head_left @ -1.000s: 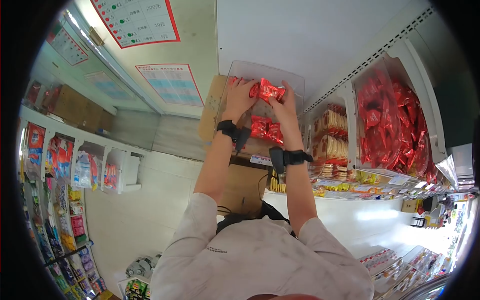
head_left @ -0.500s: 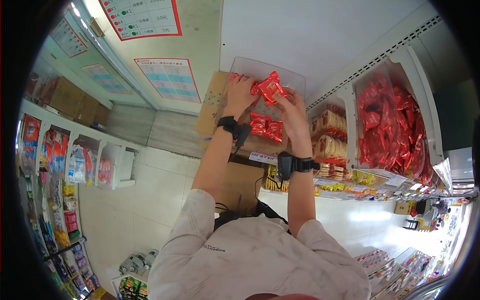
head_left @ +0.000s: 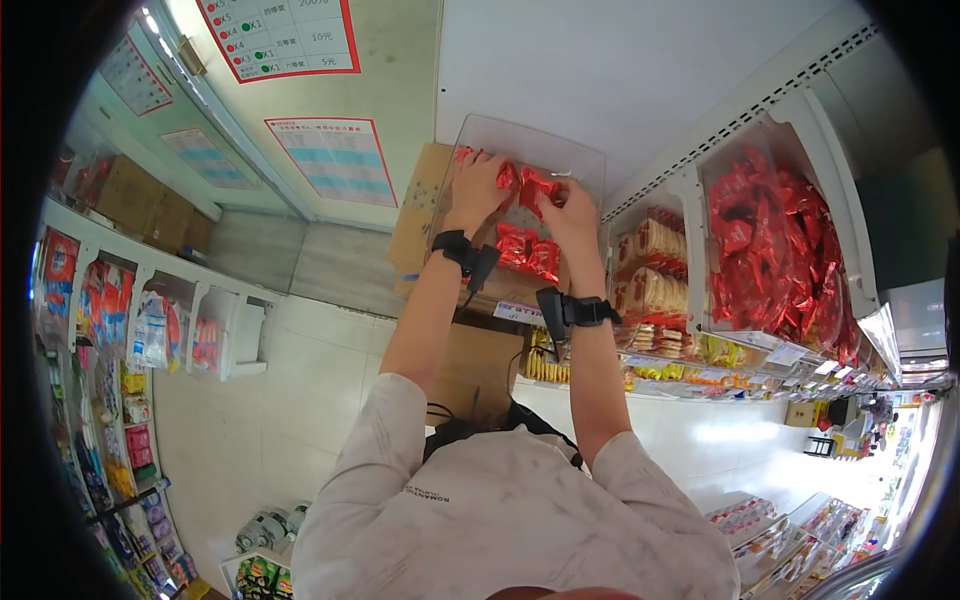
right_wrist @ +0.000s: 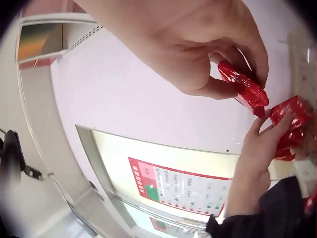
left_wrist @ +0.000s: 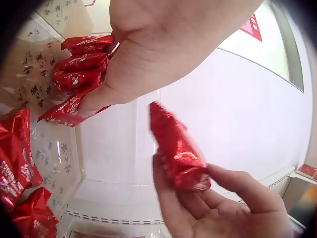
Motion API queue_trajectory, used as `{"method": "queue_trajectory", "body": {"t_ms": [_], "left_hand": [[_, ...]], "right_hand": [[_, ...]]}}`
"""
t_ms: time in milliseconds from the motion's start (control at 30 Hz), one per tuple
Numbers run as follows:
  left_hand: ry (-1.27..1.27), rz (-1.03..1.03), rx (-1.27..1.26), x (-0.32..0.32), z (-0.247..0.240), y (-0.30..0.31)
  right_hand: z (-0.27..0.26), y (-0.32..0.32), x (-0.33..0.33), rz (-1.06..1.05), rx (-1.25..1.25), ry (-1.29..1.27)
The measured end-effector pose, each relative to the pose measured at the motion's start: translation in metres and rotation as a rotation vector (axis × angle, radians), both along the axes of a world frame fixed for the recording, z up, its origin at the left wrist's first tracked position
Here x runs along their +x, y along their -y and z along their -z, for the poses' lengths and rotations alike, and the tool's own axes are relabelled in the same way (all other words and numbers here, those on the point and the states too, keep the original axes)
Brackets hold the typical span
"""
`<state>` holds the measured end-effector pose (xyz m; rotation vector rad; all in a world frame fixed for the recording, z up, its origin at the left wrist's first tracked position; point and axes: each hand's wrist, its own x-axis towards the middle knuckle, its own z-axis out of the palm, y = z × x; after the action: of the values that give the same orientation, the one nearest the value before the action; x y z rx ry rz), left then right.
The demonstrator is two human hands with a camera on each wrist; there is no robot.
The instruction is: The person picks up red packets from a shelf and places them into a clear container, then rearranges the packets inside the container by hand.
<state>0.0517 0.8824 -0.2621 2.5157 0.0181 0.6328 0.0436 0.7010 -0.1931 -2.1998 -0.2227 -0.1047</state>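
Note:
My left hand (head_left: 478, 193) is at the back left of a clear plastic bin (head_left: 592, 165), holding a row of red foil snack packets (left_wrist: 79, 74) together, its thumb on the front one. Between thumb and fingers of my right hand (head_left: 573, 220) is a single red snack packet (right_wrist: 242, 89), pinched and turned on edge. This packet is just right of the row in the head view; a gap separates the two in the left wrist view. Two more red packets (head_left: 527, 252) lie at the front of the bin. The left fingertips are partly hidden.
A cardboard box (head_left: 420, 195) shows left of and under the bin. To the right, shelf bins hold a heap of red packets (head_left: 775, 240) and stacked pale snacks (head_left: 655, 270). A white wall panel (head_left: 620, 80) stands behind. Printed notices (head_left: 335, 160) hang at left.
My right hand lifted its packet and drew it right, then brought it back left toward the row, turned more on edge. My left hand stays at the row.

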Motion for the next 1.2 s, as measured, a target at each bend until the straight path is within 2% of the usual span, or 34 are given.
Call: {"method": "queue_trajectory", "body": {"t_ms": [100,300,400,500,600,700,800,900,1000,1100,1167,1200], "left_hand": [[0.055,-0.005,-0.015,0.004,0.009,0.000],[0.089,-0.011,-0.028,0.003,0.004,0.002],[0.043,-0.017,-0.022,-0.001,-0.005,0.005],[0.076,-0.030,-0.010,-0.003,-0.009,0.007],[0.095,-0.027,-0.006,-0.003,-0.007,0.007],[0.251,0.006,-0.095,-0.005,-0.011,0.008],[0.251,-0.099,-0.128,0.008,-0.006,0.005],[0.231,-0.088,-0.231,0.009,-0.012,0.003],[0.258,-0.044,-0.157,0.003,-0.028,0.005],[0.201,0.270,-0.151,0.008,-0.011,0.005],[0.184,0.280,-0.126,0.012,0.000,0.004],[0.170,0.287,-0.116,0.011,0.001,0.005]], "right_hand": [[0.015,-0.005,0.018,-0.030,-0.216,0.021],[0.049,-0.023,0.050,0.072,-0.429,0.049],[0.060,-0.026,0.059,-0.075,-0.312,-0.094],[0.072,-0.030,0.063,-0.067,-0.254,-0.038],[0.076,-0.026,0.071,-0.190,-0.142,-0.065],[0.044,-0.020,0.062,-0.317,0.147,-0.375],[0.073,-0.021,0.072,-0.189,0.168,-0.326],[0.067,-0.021,0.074,-0.348,0.193,-0.415],[0.051,-0.021,0.068,-0.330,0.085,-0.475],[0.104,-0.016,0.104,-0.405,0.141,-0.416],[0.062,-0.016,0.076,-0.420,0.220,-0.333],[0.059,-0.014,0.069,-0.424,0.221,-0.292]]}}
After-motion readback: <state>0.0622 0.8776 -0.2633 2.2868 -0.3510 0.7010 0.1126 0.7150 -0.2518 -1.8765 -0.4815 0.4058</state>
